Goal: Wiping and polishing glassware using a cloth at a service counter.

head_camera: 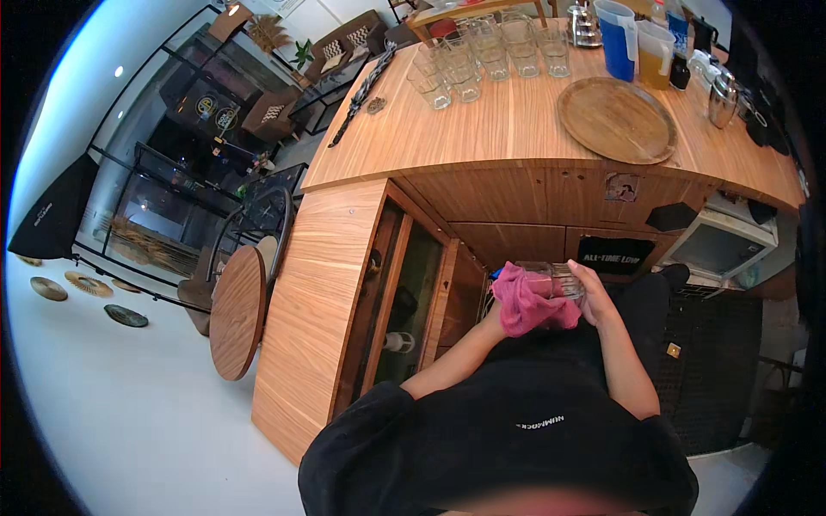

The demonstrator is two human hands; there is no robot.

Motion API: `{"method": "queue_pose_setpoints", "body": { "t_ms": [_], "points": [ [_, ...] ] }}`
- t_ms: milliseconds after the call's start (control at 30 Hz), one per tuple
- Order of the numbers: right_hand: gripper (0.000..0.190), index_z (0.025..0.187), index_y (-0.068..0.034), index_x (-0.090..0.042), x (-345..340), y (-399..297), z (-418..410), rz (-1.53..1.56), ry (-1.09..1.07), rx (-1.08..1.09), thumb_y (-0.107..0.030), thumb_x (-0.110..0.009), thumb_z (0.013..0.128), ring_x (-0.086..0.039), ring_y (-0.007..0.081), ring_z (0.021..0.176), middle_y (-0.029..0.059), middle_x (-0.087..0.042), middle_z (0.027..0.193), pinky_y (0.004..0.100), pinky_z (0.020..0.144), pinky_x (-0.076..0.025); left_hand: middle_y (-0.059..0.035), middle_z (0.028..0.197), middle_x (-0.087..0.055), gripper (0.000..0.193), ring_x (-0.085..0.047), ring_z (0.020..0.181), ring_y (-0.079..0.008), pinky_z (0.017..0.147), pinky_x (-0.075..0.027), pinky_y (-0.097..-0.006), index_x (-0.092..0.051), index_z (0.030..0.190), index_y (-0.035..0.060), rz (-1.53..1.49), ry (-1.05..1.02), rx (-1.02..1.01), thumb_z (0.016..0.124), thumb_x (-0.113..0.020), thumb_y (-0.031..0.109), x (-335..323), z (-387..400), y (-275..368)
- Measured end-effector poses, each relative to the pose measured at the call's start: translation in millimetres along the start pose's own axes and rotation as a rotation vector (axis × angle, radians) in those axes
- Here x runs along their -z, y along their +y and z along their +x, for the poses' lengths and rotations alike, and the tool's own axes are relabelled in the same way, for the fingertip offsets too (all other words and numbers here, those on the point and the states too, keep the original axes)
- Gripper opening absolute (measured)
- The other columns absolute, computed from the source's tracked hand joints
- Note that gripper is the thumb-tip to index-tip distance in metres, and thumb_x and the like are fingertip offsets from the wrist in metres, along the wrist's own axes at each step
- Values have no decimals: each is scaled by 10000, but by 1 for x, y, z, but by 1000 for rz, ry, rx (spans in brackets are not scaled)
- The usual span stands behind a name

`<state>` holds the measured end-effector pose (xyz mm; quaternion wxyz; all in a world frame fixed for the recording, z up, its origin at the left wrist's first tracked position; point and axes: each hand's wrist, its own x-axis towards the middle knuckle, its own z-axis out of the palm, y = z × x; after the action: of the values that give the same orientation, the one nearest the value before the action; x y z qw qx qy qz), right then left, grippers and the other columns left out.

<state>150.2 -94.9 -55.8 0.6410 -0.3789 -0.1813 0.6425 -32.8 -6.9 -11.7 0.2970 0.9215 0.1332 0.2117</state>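
Observation:
A clear ribbed drinking glass [566, 282] lies tilted on its side before my body. My right hand [594, 295] grips one end of it. A pink cloth [532, 303] wraps the other end, and my left hand [498, 316] holds the glass through it. Most of my left hand, its fingers included, is hidden by the cloth. On the wooden counter [490, 135] ahead, several clear glasses [493, 61] stand in a group. To their right lies a round wooden tray [616, 119].
A blue-filled pitcher [616, 45], an amber-filled pitcher [656, 55] and a metal shaker [723, 100] stand at the counter's right. A folded umbrella [364, 93] lies at its left. A lower wooden counter [316, 290] with a glass-fronted cabinet [406, 309] runs along my left.

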Motion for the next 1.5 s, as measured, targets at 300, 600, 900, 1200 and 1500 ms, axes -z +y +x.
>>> {"method": "queue_pose_setpoints", "body": {
  "t_ms": [300, 600, 900, 1200, 1500],
  "points": [
    [332, 1057, -52, -625, 14, 13, 6, -212, -7, 93, -374, -575, 989, -611, 119, 919, 24, -648, 973, 291, 825, -480, -44, 1007, -685, 291, -638, 948, -290, 857, -466, -429, -675, 1004, 192, 170, 89, -76, 797, -726, 390, -10, -6, -6],
    [404, 1109, -44, -578, 0, 7, 3, -451, -20, 323, -313, -760, 870, -550, 114, 959, 14, -591, 995, 289, 868, -448, -79, 938, -678, 268, -654, 882, -334, 765, -502, -450, -662, 992, 181, 187, 158, -6, 794, -709, 356, -12, -3, -20],
    [319, 1058, -44, -612, -2, 5, -1, -493, 33, 334, -250, -765, 868, -554, 89, 875, -7, -607, 929, 255, 799, -452, -74, 866, -643, 240, -650, 831, -327, 693, -521, -417, -633, 958, 182, 217, 139, -45, 781, -712, 322, -15, -1, -24],
    [321, 1078, -52, -601, -5, 6, 2, -407, 3, 236, -313, -710, 927, -574, 103, 883, 8, -614, 946, 258, 804, -457, -71, 938, -686, 226, -670, 870, -309, 732, -529, -406, -670, 970, 159, 61, 168, -24, 814, -707, 318, -14, -6, -26],
    [451, 1167, -48, -584, 2, 9, 5, -309, -86, 285, -462, -538, 991, -622, 162, 1018, 77, -651, 1082, 314, 931, -470, -61, 913, -694, 251, -671, 883, -281, 755, -525, -395, -692, 965, 149, -474, 162, 253, 741, -785, 213, -11, -13, -21]
  ]
}}
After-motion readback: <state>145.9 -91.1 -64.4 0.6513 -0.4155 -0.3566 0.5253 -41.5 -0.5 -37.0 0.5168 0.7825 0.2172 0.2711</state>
